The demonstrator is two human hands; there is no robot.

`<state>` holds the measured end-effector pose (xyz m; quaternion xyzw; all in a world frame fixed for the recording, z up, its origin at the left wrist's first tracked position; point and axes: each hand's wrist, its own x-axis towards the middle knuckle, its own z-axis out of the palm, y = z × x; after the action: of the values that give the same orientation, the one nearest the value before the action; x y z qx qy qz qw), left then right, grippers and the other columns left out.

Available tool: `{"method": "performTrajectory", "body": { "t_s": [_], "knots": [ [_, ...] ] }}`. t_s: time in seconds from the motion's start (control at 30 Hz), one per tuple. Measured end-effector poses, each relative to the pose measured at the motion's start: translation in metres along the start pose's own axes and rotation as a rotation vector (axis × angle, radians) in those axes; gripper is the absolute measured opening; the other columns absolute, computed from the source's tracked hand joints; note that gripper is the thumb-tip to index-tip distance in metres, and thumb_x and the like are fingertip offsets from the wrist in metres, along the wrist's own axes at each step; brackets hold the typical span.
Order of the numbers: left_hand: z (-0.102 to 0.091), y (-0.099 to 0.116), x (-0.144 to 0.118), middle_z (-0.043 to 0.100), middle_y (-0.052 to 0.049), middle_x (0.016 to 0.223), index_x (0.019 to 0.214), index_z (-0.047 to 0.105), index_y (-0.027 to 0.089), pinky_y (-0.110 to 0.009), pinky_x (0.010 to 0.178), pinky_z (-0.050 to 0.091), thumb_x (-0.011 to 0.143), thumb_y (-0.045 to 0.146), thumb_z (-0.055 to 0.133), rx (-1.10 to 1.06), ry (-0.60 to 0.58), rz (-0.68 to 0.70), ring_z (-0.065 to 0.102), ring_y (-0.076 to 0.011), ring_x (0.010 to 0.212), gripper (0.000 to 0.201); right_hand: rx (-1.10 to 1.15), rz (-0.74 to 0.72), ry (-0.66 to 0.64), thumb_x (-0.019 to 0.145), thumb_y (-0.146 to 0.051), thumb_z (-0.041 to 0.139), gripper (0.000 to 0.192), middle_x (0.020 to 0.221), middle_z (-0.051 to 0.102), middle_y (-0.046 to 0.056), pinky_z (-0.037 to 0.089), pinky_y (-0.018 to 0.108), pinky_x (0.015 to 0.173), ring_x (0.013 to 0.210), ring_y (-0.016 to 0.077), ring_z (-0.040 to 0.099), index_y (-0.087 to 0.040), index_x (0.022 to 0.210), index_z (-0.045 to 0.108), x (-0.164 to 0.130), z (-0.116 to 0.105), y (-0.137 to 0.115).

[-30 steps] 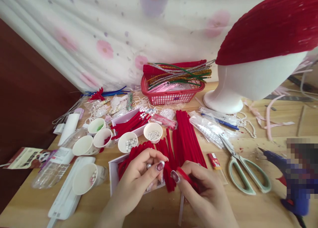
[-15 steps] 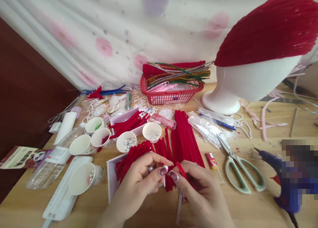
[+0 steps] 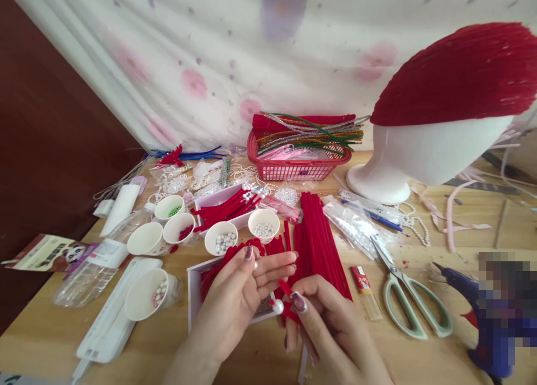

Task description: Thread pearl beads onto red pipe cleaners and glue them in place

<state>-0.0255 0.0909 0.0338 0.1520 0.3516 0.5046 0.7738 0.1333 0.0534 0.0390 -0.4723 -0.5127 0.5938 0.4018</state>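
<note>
Lower centre: right hand pinches red pipe cleaner tipped with pearl bead; left hand fingers loosely curled, another bead at fingertips, above white tray on bench.

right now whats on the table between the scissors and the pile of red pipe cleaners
In the head view, a small red-capped tube lies on bare wood between the scissors and the red pipe cleaners, touching neither.
</note>
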Motion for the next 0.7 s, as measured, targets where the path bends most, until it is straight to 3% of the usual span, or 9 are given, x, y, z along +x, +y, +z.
{"method": "performTrajectory", "body": {
  "t_s": [0.13, 0.27, 0.43, 0.7],
  "knots": [
    [0.0005, -0.0008, -0.0048, 0.084, -0.016, 0.099, 0.083, 0.068, 0.017, -0.039, 0.083, 0.061, 0.087, 0.045, 0.078, 0.062, -0.028, -0.057, 0.078, -0.0296, 0.097, 0.03, -0.102, -0.039, -0.064, 0.105, -0.048, 0.047, 0.034, 0.062, 0.07, 0.0, 0.035, 0.025, 0.052, 0.054, 0.0134, 0.057, -0.022, 0.087, 0.06, 0.0003, 0.0045, -0.0035],
    [0.0021, 0.0017, -0.0065, 0.083, -0.016, 0.106, 0.085, 0.068, 0.017, -0.038, 0.084, 0.06, 0.088, 0.042, 0.078, 0.034, -0.05, -0.093, 0.077, -0.0288, 0.099, 0.027, -0.146, -0.026, -0.081, 0.105, -0.04, 0.046, 0.03, 0.063, 0.072, 0.001, 0.037, 0.024, 0.051, 0.056, 0.014, 0.062, -0.021, 0.091, 0.063, 0.0021, 0.0071, -0.001],
    [0.0022, 0.0013, -0.0069, 0.078, -0.013, 0.124, 0.092, 0.071, 0.019, -0.039, 0.106, 0.05, 0.097, 0.023, 0.066, -0.182, -0.178, -0.139, 0.068, -0.0267, 0.125, 0.009, -0.153, -0.049, -0.041, 0.105, -0.038, 0.047, 0.027, 0.063, 0.071, 0.001, 0.04, 0.023, 0.051, 0.054, 0.0136, 0.062, -0.02, 0.091, 0.063, 0.0047, 0.0091, 0.0014],
    [0.0038, 0.0048, -0.0049, 0.068, -0.01, 0.141, 0.096, 0.076, 0.019, -0.036, 0.106, 0.048, 0.106, 0.025, 0.048, -0.34, -0.241, -0.261, 0.059, -0.0237, 0.136, 0.03, -0.174, -0.075, -0.028, 0.104, -0.038, 0.047, 0.027, 0.062, 0.069, -0.001, 0.045, 0.024, 0.054, 0.058, 0.0145, 0.065, -0.022, 0.089, 0.063, 0.0066, 0.0069, 0.0013]
  ]
}}
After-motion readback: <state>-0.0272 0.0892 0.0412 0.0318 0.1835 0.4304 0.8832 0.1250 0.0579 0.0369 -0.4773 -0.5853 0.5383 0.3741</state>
